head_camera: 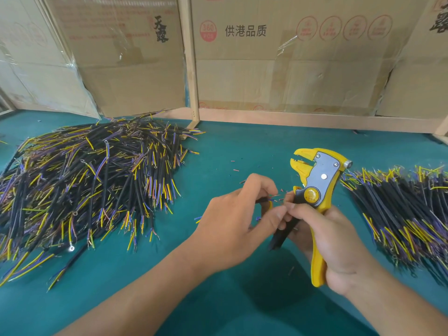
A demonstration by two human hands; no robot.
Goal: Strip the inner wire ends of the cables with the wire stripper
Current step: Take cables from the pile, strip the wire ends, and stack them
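Note:
My right hand (337,241) grips the yellow wire stripper (315,187) by its handles, jaws pointing up and away. My left hand (242,214) pinches a short black cable (263,200) between thumb and fingers; its thin inner wire ends (275,197) stick out to the right toward the stripper's body. The fingertips of both hands meet at those wire ends. The cable's body is mostly hidden behind my left hand.
A large heap of black cables (84,183) with yellow, blue and brown inner wires lies on the green table (230,146) at the left. A second pile of cables (407,214) lies at the right. Cardboard boxes (266,69) and a wooden frame (191,69) stand behind. Bits of stripped insulation (236,170) litter the middle.

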